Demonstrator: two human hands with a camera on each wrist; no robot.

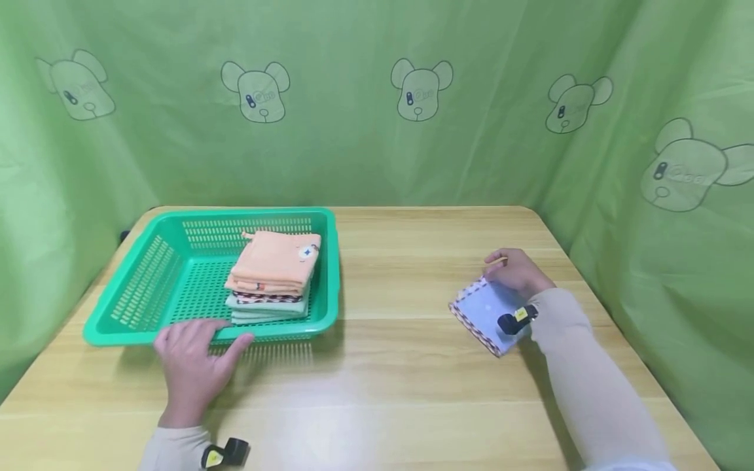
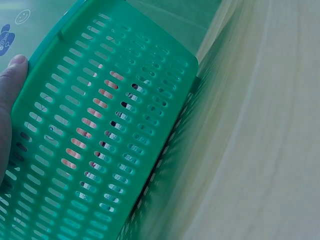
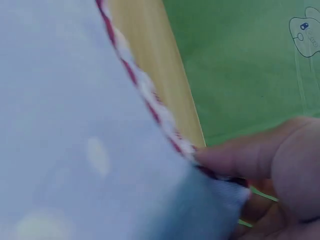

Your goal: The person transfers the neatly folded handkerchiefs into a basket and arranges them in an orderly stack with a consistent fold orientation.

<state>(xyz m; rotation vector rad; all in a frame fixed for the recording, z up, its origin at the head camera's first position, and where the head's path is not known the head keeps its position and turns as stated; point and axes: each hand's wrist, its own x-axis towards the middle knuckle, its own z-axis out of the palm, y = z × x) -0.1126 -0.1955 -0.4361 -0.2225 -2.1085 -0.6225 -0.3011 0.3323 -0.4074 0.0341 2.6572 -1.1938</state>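
Observation:
My left hand (image 1: 191,360) grips the near rim of a green plastic basket (image 1: 94,324) with slotted walls. In the left wrist view the thumb (image 2: 14,75) lies along the basket's outer wall (image 2: 55,145). Toward the right side of the table, my right hand (image 1: 515,269) pinches a pale blue square towel (image 1: 484,306) by its edge. A dark-and-white striped trim (image 3: 150,102) runs along that edge, and the right wrist view has the thumb (image 3: 240,157) pressed on it near a corner. The towel hangs tilted, partly covered by the wrist camera in the head view.
Inside the basket's right half sits a stack of folded towels, with peach ones (image 1: 273,258) on top of a striped-edged one and pale green ones (image 1: 265,313). The wooden table (image 1: 377,373) meets a green curtain (image 1: 347,150) at the back and sides.

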